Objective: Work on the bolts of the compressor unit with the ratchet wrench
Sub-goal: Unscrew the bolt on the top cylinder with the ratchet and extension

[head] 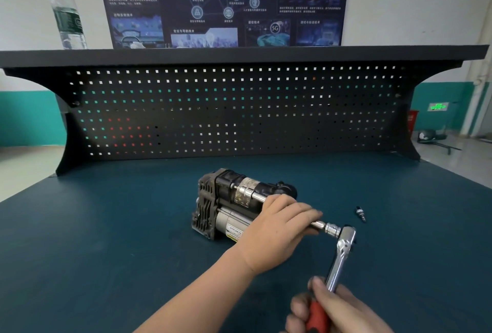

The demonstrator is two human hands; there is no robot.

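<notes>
Head view, compressor unit [234,204]: I see it lying on its side on the blue bench top [106,226], near the bench's middle, its finned end toward the pegboard [234,111].
Ratchet wrench [342,250]: just right of the compressor, its head joined to a long extension bar [255,195] that runs along the compressor's top toward a fitting at the far end.
Left hand [277,228]: fingers curled round the extension bar, resting against the compressor's near end.
Right hand [338,308]: wrapped round the wrench's red grip, nearer me than the compressor.
Loose small part [361,214]: right of the compressor, well apart from it; I can't tell whether it's a removed bolt.
Water bottle [68,13]: on the shelf behind the compressor, to the left.
Progress: I judge one bolt is engaged and being turned; which way, and how many remain, I can't tell.
</notes>
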